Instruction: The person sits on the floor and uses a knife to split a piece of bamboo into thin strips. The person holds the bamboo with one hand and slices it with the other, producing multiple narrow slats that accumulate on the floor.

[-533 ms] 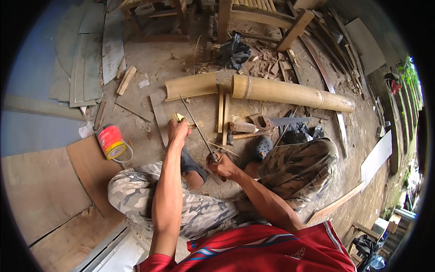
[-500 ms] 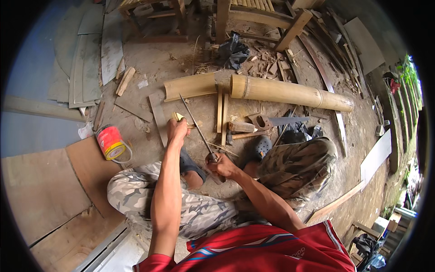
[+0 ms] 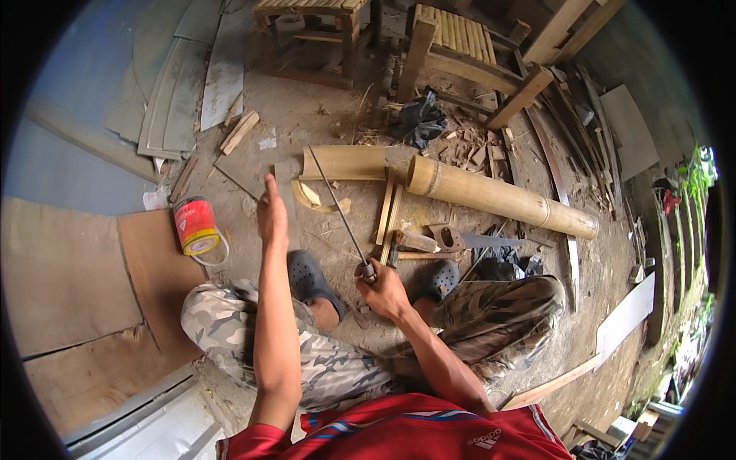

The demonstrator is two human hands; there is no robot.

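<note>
Thin rod (image 3: pixel 337 205) — right fingers (image 3: pixel 376 285) clenched round it.

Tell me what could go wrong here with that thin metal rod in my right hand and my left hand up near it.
The right hand grips the thin metal rod by its lower end, angled up past the raised, open left hand; a swing could catch those fingers. The rod's lower end sits just above the dark clogs, so a slip could strike a foot. The hammer and handsaw lie close by.
</note>
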